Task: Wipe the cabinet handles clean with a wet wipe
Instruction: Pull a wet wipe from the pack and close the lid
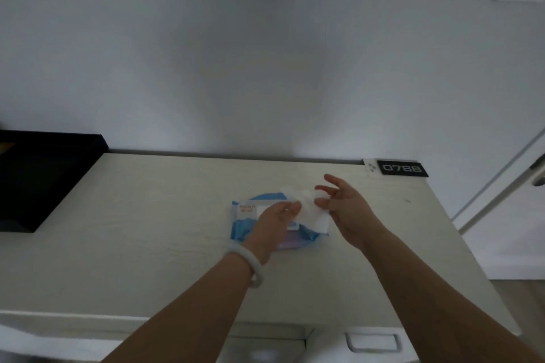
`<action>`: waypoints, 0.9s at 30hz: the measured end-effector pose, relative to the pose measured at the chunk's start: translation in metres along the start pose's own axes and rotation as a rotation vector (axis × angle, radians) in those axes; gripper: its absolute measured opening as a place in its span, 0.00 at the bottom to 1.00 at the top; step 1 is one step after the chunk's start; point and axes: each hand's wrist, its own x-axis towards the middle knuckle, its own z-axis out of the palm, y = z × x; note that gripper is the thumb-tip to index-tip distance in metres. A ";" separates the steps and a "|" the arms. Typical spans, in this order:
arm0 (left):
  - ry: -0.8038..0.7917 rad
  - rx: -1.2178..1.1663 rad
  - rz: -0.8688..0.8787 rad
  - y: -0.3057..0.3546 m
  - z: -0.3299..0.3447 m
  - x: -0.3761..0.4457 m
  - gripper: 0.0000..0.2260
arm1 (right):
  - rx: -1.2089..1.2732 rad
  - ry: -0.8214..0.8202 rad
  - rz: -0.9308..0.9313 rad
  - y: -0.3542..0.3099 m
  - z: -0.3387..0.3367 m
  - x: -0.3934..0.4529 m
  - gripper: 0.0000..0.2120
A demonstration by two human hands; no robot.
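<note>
Head view: white wet wipe (309,206) held above blue wipe pack (244,224) on pale cabinet top (147,215). Left hand (277,218) pinches wipe's left edge at fingertips; white bangle (250,265) on wrist. Right hand (345,206) pinches wipe's right edge between thumb and forefinger, other fingers spread. Cabinet handle (373,342) below front edge, well apart from wipe

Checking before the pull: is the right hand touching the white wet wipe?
Touching. The head view shows the right hand pinching the white wet wipe.
</note>
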 end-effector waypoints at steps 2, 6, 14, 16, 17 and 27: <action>-0.036 -0.253 -0.002 0.011 0.005 -0.016 0.11 | 0.004 0.031 -0.010 0.000 0.001 -0.005 0.29; -0.055 -0.297 0.129 0.003 0.001 -0.015 0.20 | -0.163 0.158 -0.052 0.001 0.000 -0.015 0.16; -0.182 -0.379 0.159 0.001 -0.012 -0.014 0.10 | -0.075 0.244 -0.101 0.021 0.007 -0.028 0.12; -0.153 -0.408 0.167 0.000 -0.013 -0.016 0.05 | 0.076 0.219 -0.031 0.029 0.008 -0.028 0.13; -0.154 -0.417 0.175 -0.001 -0.012 -0.016 0.05 | 0.128 0.161 0.026 0.032 0.008 -0.030 0.13; 0.016 -0.155 0.265 -0.001 -0.014 -0.015 0.07 | 0.258 0.089 0.084 0.046 0.007 -0.039 0.08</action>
